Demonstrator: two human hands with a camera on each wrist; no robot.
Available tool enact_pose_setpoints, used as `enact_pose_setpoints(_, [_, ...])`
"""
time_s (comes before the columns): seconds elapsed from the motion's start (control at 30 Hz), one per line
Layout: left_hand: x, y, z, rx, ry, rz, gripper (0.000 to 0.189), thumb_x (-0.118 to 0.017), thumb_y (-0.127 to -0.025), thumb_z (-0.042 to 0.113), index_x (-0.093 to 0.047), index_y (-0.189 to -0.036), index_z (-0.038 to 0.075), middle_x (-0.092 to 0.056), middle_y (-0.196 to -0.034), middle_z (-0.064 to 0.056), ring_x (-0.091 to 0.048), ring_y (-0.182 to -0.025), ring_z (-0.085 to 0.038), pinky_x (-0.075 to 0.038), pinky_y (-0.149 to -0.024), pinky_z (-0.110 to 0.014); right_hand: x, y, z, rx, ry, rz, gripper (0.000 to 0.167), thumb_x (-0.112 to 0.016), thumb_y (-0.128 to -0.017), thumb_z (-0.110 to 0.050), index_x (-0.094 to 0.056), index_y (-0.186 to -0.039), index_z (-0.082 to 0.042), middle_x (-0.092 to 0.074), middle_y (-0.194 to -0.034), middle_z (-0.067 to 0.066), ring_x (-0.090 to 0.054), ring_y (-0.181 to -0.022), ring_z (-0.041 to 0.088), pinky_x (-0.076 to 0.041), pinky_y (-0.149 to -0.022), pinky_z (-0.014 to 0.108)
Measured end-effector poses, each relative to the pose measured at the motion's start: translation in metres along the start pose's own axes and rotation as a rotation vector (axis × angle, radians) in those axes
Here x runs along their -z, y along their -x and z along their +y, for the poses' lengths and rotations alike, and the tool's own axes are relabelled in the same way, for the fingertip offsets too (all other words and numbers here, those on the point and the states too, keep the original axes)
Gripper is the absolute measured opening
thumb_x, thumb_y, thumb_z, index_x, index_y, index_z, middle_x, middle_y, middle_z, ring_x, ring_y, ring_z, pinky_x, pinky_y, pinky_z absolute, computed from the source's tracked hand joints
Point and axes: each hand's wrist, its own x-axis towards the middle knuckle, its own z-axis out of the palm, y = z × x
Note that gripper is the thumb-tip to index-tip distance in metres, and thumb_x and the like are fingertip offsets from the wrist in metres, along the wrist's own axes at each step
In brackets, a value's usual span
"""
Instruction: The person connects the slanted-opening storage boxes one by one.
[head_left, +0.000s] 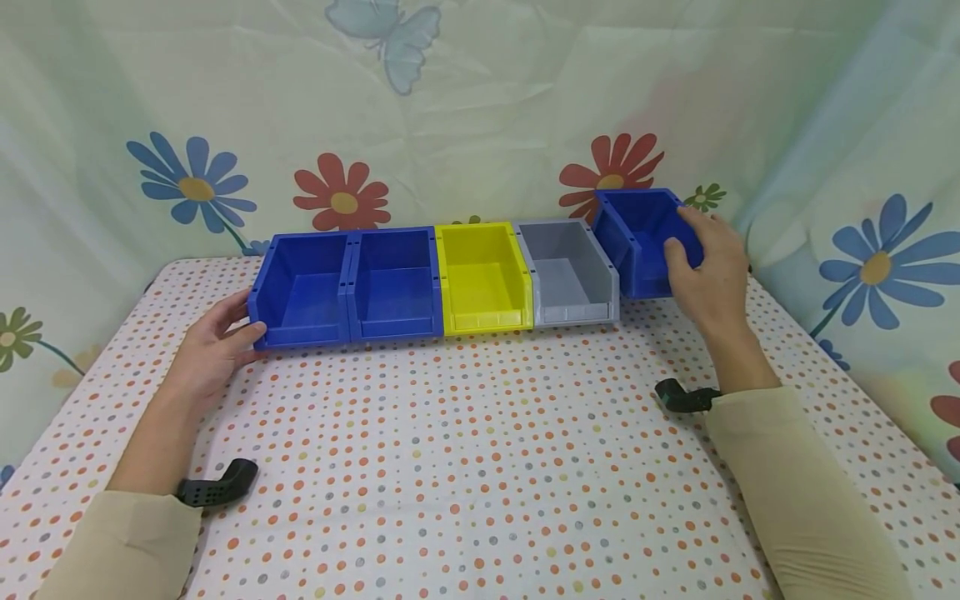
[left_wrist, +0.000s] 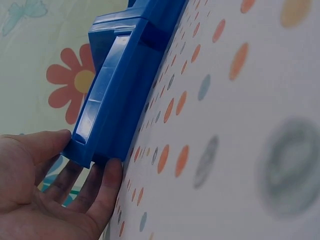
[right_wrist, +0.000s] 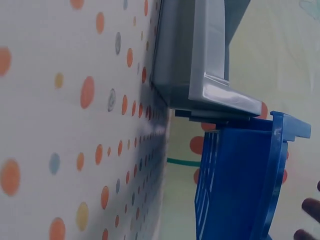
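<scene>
Four open-front storage bins stand side by side in a row: a blue bin (head_left: 303,300) at the left end, a second blue bin (head_left: 395,292), a yellow bin (head_left: 483,283) and a grey bin (head_left: 567,287). My left hand (head_left: 213,346) holds the left-end bin by its front left corner, thumb at the front lip and fingers along the side. Beyond the grey bin, my right hand (head_left: 712,271) grips another blue bin (head_left: 626,250) by its right wall. In the right wrist view this blue bin (right_wrist: 240,185) is raised off the table and tilted, close beside the grey bin (right_wrist: 185,55).
A dotted cloth covers the table (head_left: 450,467). Behind the row hangs a flowered curtain (head_left: 480,117), which also closes off both sides. Dark wrist cameras (head_left: 221,485) are strapped at both sleeves.
</scene>
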Motion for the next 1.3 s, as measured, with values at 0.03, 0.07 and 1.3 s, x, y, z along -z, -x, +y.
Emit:
enact_pose_setpoints(0.03, [0.000,0.000,0.000,0.000,0.003,-0.001,0.066,-0.052,-0.109,0.029,-0.020,-0.167,0.028,-0.023,-0.172,-0.015,-0.036,-0.152,-0.041,-0.056,-0.082,-0.010,0.000,0.001,-0.001,0.025,0.004,-0.007,0.049,-0.051,-0.103,-0.023,-0.055,-0.150,-0.009,-0.050,-0.156,0.019,-0.034,-0.153,0.039,-0.020,-0.127,0.060])
enact_pose_setpoints(0.07, [0.000,0.000,0.000,0.001,0.004,-0.002,0.066,-0.052,-0.109,0.029,-0.020,-0.167,0.028,-0.023,-0.172,-0.015,-0.036,-0.152,-0.041,-0.056,-0.082,-0.010,-0.001,0.001,-0.001,0.052,0.007,-0.016,0.049,-0.051,-0.103,-0.023,-0.055,-0.150,-0.009,-0.050,-0.157,0.018,-0.034,-0.153,0.039,-0.020,-0.128,0.060])
enact_pose_setpoints(1.3, [0.000,0.000,-0.001,0.001,0.007,-0.002,0.065,-0.052,-0.109,0.029,-0.021,-0.166,0.028,-0.025,-0.170,-0.015,-0.038,-0.150,-0.040,-0.056,-0.083,-0.010,-0.014,0.010,-0.006,0.207,0.056,-0.383,0.057,-0.056,-0.103,-0.012,-0.042,-0.159,-0.014,-0.036,-0.167,0.011,-0.042,-0.147,0.047,-0.043,-0.110,0.068])
